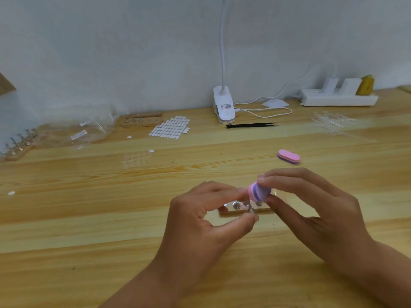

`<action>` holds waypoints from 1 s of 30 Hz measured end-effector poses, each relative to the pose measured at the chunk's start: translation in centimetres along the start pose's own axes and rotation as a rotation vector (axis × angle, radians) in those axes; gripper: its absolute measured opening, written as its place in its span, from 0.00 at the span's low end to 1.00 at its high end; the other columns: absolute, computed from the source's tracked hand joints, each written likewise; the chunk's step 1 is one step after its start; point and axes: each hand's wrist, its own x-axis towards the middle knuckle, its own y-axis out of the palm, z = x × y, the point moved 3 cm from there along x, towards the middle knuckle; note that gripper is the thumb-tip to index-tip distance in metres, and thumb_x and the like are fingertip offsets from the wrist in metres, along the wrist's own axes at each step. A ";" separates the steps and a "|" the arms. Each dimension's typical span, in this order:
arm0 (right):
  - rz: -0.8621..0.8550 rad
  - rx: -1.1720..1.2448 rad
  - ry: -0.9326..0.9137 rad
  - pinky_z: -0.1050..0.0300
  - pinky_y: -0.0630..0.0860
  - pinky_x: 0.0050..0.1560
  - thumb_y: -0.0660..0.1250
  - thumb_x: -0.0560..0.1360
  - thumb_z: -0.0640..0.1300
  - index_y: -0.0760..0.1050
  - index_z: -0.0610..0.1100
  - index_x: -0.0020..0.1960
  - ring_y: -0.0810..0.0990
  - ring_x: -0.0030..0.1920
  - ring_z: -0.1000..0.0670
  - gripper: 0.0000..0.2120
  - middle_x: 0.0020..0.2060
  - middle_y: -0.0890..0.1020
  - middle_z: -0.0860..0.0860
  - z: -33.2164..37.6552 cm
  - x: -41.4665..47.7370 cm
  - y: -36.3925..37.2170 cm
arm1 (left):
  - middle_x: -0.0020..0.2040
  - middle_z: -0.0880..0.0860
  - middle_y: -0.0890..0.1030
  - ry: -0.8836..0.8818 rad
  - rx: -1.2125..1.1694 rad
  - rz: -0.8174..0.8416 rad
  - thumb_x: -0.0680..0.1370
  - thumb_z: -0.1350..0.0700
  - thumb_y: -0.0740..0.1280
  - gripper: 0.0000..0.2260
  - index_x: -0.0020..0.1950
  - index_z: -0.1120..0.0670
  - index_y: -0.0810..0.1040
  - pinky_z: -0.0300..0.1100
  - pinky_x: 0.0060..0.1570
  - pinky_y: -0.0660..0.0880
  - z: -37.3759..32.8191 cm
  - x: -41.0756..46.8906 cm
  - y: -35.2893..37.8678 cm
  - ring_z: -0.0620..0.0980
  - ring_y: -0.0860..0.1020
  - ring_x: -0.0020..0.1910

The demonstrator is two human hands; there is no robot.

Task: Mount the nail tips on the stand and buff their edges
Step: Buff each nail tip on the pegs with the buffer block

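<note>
A nail-craft workplace: wooden table (66,218), clip lamp (223,107) at twelve o'clock, tweezers (251,125) beside it, nail tips (136,158) at nine.

wooden table (89,230) | near centre: wooden stand (231,211) | right: pink buffer block (288,156) | far: clip lamp (224,107), black tweezers (251,125), power strip (338,100)

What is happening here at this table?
A person works at a wooden table. The right hand holds a pink and purple buffer block between its fingers, at the top of a small metal peg that the left hand pinches. Just behind lies the wooden stand with metal pegs in it. The nail tip itself is too blurred to see. A second buffer lies on the table further back.
</note>
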 end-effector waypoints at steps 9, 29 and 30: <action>0.022 -0.020 -0.028 0.64 0.77 0.57 0.72 0.74 0.34 0.80 0.41 0.57 0.82 0.56 0.56 0.12 0.53 0.83 0.47 -0.3 -0.2 0.0 | 0.45 0.41 0.84 -0.003 -0.002 0.022 0.67 0.58 0.77 0.15 0.52 0.46 0.85 0.34 0.41 0.76 0.0 0.0 0.0 0.43 0.81 0.43; 0.087 -0.006 -0.083 0.60 0.79 0.57 0.72 0.73 0.32 0.82 0.39 0.55 0.83 0.56 0.54 0.12 0.52 0.83 0.45 -0.3 -0.5 -0.2 | 0.49 0.38 0.83 0.047 0.094 0.041 0.70 0.54 0.76 0.15 0.56 0.43 0.83 0.30 0.43 0.74 0.3 -0.2 0.3 0.40 0.80 0.46; 0.084 -0.016 -0.060 0.60 0.79 0.56 0.71 0.74 0.34 0.81 0.40 0.55 0.83 0.55 0.54 0.11 0.51 0.84 0.45 -0.6 -0.3 -0.5 | 0.49 0.38 0.83 0.039 0.096 0.034 0.69 0.55 0.76 0.16 0.56 0.44 0.83 0.28 0.43 0.73 0.4 -0.1 0.3 0.39 0.79 0.45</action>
